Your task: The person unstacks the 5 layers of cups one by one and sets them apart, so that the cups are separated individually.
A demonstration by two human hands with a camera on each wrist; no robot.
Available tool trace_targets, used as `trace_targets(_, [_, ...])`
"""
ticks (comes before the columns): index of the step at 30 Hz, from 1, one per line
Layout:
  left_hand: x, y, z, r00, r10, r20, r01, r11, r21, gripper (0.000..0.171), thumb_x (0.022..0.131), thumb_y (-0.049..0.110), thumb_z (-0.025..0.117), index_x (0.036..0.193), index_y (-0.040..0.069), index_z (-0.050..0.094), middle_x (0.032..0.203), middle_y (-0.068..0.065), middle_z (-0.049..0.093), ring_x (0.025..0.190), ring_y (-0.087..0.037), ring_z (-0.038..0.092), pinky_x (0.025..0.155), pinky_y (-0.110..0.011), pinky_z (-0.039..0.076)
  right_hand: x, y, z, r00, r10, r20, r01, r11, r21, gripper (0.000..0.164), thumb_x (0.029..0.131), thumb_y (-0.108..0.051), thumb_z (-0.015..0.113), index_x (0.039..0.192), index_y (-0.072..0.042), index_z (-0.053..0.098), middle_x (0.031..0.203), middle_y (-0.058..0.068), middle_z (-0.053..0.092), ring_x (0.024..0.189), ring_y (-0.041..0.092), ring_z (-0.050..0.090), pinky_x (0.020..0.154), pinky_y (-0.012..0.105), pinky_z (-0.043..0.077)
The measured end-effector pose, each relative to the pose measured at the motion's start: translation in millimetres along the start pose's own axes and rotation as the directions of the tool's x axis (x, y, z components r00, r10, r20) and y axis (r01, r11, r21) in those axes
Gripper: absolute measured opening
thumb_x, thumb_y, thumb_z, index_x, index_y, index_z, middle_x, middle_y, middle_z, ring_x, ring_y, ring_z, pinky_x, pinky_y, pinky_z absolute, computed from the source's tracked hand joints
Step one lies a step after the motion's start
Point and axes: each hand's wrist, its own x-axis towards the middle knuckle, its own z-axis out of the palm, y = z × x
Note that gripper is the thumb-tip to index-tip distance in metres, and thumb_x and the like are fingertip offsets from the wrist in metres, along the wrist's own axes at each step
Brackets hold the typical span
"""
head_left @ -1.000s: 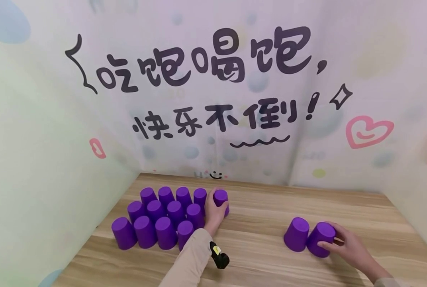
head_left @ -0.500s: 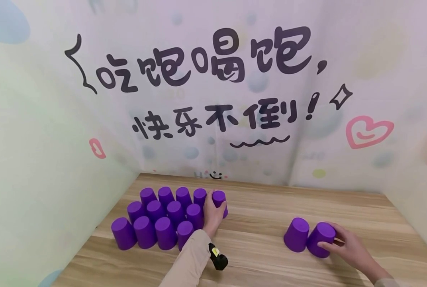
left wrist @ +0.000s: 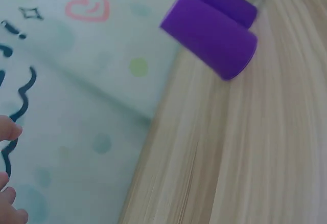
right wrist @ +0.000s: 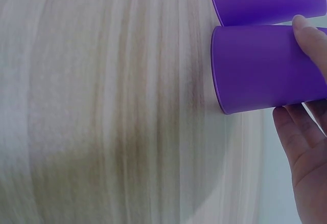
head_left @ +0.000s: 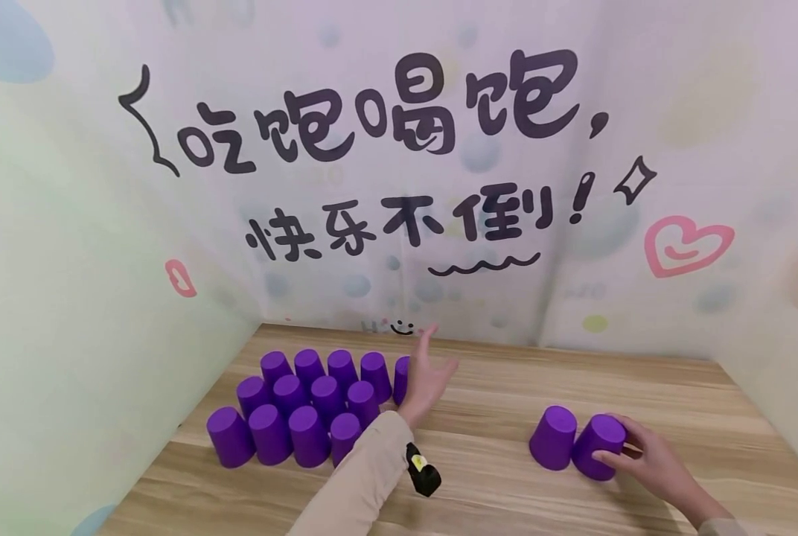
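Note:
My left hand (head_left: 429,376) is held up with fingers spread and nothing in it. It partly covers the purple cup (head_left: 401,381) at the right end of the back row. In the left wrist view only some fingertips (left wrist: 7,129) show, at the left edge. On the right side of the table, my right hand (head_left: 650,455) grips an upside-down purple cup (head_left: 598,450), thumb on one side and fingers on the other. Directly left of that cup stands another inverted purple cup (head_left: 553,439), close against it. The right wrist view shows the gripped cup (right wrist: 265,70) from near.
Several inverted purple cups (head_left: 308,439) stand in three rows on the left of the wooden table (head_left: 479,461). The left sleeve (head_left: 352,476) overlaps the front row's right end. A printed cloth (head_left: 493,298) hangs behind the table's back edge.
My left hand has let go of the back row's end cup and moved rightward and up, fingers opening. That cup sits slightly further left than before. The right hand keeps its grip in place.

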Motion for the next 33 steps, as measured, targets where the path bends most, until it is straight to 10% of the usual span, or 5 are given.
trace_targets(8, [-13.6, 22.5, 52.8, 0.978, 0.073, 0.197, -0.077, 0.997, 0.011, 0.062, 0.075, 0.007, 0.067, 0.13, 0.002, 0.038, 0.131, -0.013, 0.042, 0.12, -0.025, 0.038, 0.1, -0.036, 0.031, 0.5, 1.7, -0.4, 1.0, 0.004, 0.006, -0.004, 1.0, 0.014, 0.051, 0.068, -0.007, 0.075, 0.111, 0.008, 0.052, 0.095, -0.019, 0.054, 0.083, -0.01, 0.051, 0.067, 0.017, 0.05])
trace_targets(14, [-35.6, 29.7, 87.8, 0.922, 0.183, 0.342, -0.224, 0.971, 0.085, 0.061, 0.076, 0.012, 0.068, 0.129, 0.003, 0.04, 0.126, -0.009, 0.047, 0.116, -0.018, 0.043, 0.097, -0.025, 0.034, 3.1, 1.3, 0.0, 1.0, -0.018, -0.007, 0.018, 1.0, 0.021, 0.051, 0.067, -0.003, 0.075, 0.11, 0.01, 0.052, 0.093, 0.002, 0.06, 0.083, -0.009, 0.052, 0.065, 0.017, 0.05])
trace_targets(21, [-56.6, 24.4, 107.6, 0.878, 0.143, 0.456, -0.236, 0.959, 0.154, 0.058, 0.077, 0.02, 0.068, 0.128, 0.007, 0.042, 0.123, -0.003, 0.049, 0.11, -0.011, 0.046, 0.089, -0.017, 0.038, 3.6, 2.0, 1.0, 1.0, -0.027, -0.003, 0.027, 1.0, 0.009, 0.053, 0.066, -0.002, 0.075, 0.111, 0.011, 0.051, 0.094, 0.019, 0.059, 0.082, -0.009, 0.051, 0.065, 0.017, 0.051])
trace_targets(33, [-72.8, 8.8, 117.5, 0.89, 0.086, 0.448, -0.167, 0.976, 0.143, 0.052, 0.075, 0.018, 0.07, 0.121, 0.007, 0.048, 0.108, 0.002, 0.053, 0.096, -0.005, 0.051, 0.081, -0.015, 0.041, 2.0, 2.9, -1.0, 0.999, -0.028, 0.018, 0.027, 0.998, 0.048, 0.05, 0.069, -0.001, 0.073, 0.112, 0.011, 0.05, 0.096, -0.006, 0.058, 0.084, -0.008, 0.052, 0.066, 0.017, 0.05])
